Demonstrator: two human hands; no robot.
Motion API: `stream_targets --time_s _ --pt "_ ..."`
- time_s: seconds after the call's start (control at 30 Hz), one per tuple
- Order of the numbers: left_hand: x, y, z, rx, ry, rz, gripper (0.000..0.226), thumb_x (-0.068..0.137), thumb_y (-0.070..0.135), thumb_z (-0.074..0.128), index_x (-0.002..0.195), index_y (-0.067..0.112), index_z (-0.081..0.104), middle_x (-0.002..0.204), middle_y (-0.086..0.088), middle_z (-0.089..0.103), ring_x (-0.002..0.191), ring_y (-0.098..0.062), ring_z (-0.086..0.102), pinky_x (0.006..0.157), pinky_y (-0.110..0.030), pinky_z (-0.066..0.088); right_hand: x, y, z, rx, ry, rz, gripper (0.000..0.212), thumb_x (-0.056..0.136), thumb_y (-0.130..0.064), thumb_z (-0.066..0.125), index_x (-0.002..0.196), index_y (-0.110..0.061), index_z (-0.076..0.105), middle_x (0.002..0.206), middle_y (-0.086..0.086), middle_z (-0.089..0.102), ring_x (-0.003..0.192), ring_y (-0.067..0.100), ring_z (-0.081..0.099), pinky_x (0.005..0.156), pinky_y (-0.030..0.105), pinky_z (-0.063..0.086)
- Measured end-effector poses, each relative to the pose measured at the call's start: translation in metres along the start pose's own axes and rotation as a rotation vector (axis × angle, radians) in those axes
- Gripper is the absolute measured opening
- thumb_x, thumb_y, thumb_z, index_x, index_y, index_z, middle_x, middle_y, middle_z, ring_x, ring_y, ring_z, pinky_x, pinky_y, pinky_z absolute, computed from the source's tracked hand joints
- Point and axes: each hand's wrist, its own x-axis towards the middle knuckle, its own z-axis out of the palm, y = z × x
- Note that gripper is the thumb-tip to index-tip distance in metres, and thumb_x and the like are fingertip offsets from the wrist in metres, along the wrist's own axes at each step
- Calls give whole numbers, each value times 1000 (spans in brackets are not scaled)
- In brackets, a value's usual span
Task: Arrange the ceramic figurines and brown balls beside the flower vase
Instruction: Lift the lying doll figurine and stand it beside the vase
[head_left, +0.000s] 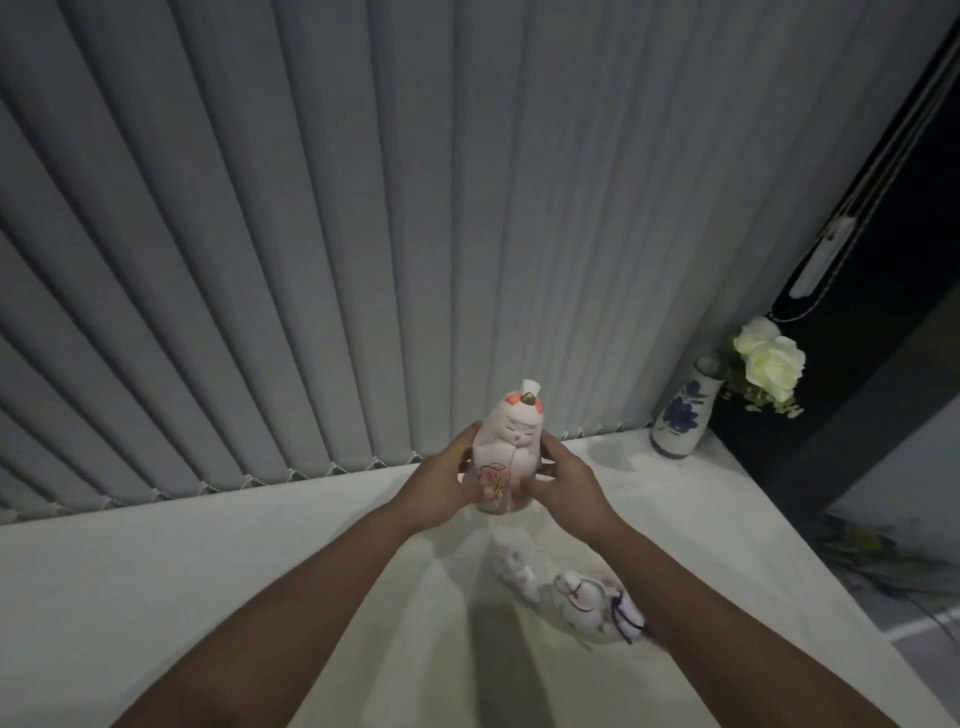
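Grey vertical blinds (363, 234) back the white table (156, 571), and you've got your left hand (436, 493) and right hand (563, 486) both clamped round the tall pink figurine (506, 452), upright, left of the flower vase (680, 410), two small figurines (587, 597) nearer you.

Tall pink-white doll figurine (511, 447) upright, held off the tabletop (208, 571). Two small white figurines near the front: blurred one (517, 569), horse-like one (592, 605) with purple cords just beside it. Blue-and-white flower vase (679, 410) upright, back right corner, white roses (769, 358).
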Motion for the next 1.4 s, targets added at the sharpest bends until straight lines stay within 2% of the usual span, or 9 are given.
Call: stream_targets --time_s 0.17,0.3,0.4,0.63,0.8,0.93,1.0,1.13,1.4 --pt "23 41 33 47 20 28 92 68 17 76 145 38 29 125 -1 66 111 -18 64 100 -38 51 2 4 -54 12 22 -19 58 79 0 64 114 -45 51 107 -12 65 95 7 62 66 13 52" --pt "46 66 68 67 30 13 95 60 34 73 142 45 27 122 0 67 109 -18 65 99 -44 52 6 18 -96 11 25 -28 58 83 -2 62 129 -33 47 115 -10 61 103 14 60 75 20 52" --pt "62 80 96 57 47 5 95 58 39 71 141 47 26 122 3 67 110 -18 64 98 -45 53 9 27 -125 0 12 -32 59 86 -1 60 136 -27 41 124 -7 57 108 15 56 74 13 48" --pt "103 97 146 77 76 -5 77 81 21 65 140 49 24 120 -1 68 108 -21 65 95 -46 54 33 55 -174 -4 7 -2 63 84 6 56 139 -22 39 122 -5 56 102 4 56 62 1 45" --pt "131 101 162 116 31 -59 83 74 29 67 140 48 22 118 -3 68 107 -24 65 93 -48 54 54 79 -188 32 12 32 65 85 7 55 140 -23 38 130 -3 55 118 13 54 76 7 50" --pt "156 98 169 150 -6 -79 89 72 25 73 141 46 21 119 -4 67 108 -24 65 94 -47 54 73 94 -195 40 24 62 62 84 11 52 137 -20 40 124 -3 57 112 9 56 75 3 48" --pt "167 92 173 151 -15 -96 92 69 29 73 141 48 19 118 -4 68 107 -26 65 94 -49 54 82 102 -196 23 26 89 63 85 9 52 138 -21 37 128 -1 57 116 15 56 82 9 50" --pt "183 79 178 142 -25 -109 89 68 31 73 139 50 22 116 -5 68 106 -27 65 93 -50 54 96 117 -195 -22 38 121 65 86 5 52 140 -23 32 134 3 54 122 22 53 102 41 48" --pt "202 73 181 158 -38 -105 89 78 21 72 145 44 18 130 -3 62 117 -25 59 99 -45 51 109 137 -194 81 97 154 75 82 3 51 142 -36 30 135 -6 52 122 17 52 101 40 47"
